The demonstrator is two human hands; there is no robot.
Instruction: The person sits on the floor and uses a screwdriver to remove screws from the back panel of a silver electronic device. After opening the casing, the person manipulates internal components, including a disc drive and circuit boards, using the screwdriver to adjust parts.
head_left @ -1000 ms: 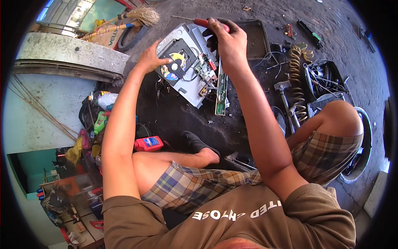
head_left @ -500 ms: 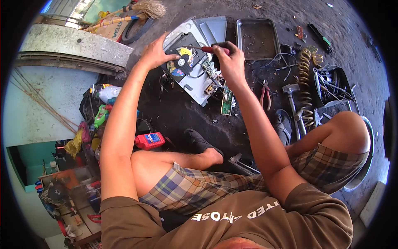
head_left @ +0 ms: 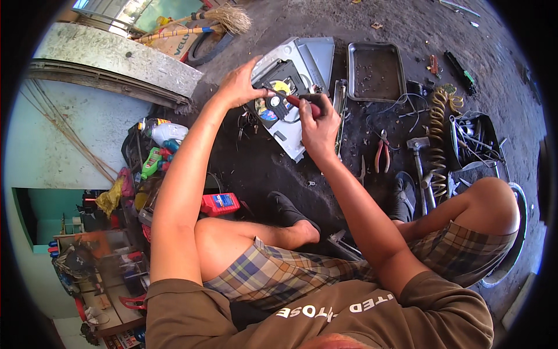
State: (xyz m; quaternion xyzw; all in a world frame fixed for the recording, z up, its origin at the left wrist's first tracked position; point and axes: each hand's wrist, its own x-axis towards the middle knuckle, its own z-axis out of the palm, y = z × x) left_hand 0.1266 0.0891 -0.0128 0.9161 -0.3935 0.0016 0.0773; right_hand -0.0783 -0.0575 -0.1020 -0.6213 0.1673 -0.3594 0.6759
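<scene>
— Screwdriver [head_left: 303,103], red-handled: the right hand [head_left: 318,125] has its fingers wrapped tight round it, tip down on the opened grey player [head_left: 290,93] lying on the dark ground.

— And the left hand [head_left: 238,87]?

— Fingers spread and loose, gripping nothing, fingertips pressing the player's black inner part by the yellow disc [head_left: 283,87]. I'd say hold the casing firm, keep the blade upright, and turn slowly. Pliers [head_left: 382,152], hammer [head_left: 418,160] and metal tray [head_left: 375,71] lie to the right.

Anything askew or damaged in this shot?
The opened device lies skewed on the dirty floor, cover off and insides bare. Left hand steadies it; right hand holds a red-handled tool. Pliers and hammer lie scattered nearby.
</scene>
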